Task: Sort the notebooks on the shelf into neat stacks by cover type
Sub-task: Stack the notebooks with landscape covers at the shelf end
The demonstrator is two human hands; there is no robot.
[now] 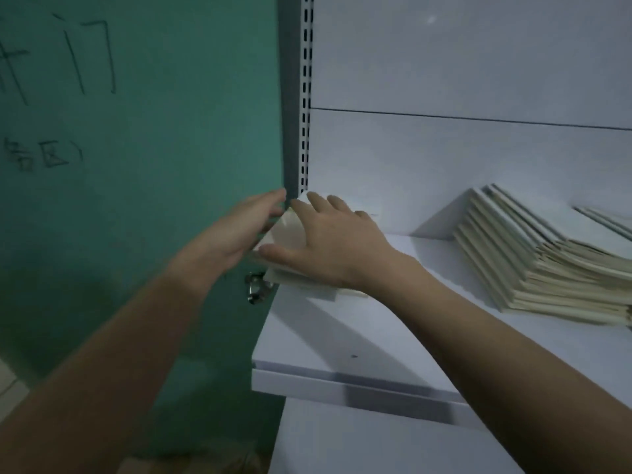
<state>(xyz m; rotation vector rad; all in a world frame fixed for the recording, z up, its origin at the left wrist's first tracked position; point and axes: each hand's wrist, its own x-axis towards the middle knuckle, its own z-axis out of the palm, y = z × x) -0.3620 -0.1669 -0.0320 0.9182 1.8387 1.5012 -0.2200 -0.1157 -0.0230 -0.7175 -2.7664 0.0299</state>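
A small stack of pale cream notebooks (287, 230) lies at the far left end of the white shelf (342, 336), against the upright post. My left hand (236, 230) presses flat against the stack's left side. My right hand (331, 241) lies palm down on top of it, fingers spread, thumb along the near edge. A larger stack of cream notebooks (547, 261) sits on the right part of the shelf, slumped and fanned out towards the back. A further white cover (605, 220) shows behind it at the right edge.
A green wall (154, 165) with dark handwritten characters stands left of the shelf. A perforated metal post (305, 97) marks the shelf's left end. A metal padlock (256, 289) hangs just below my hands. White back panels close the rear.
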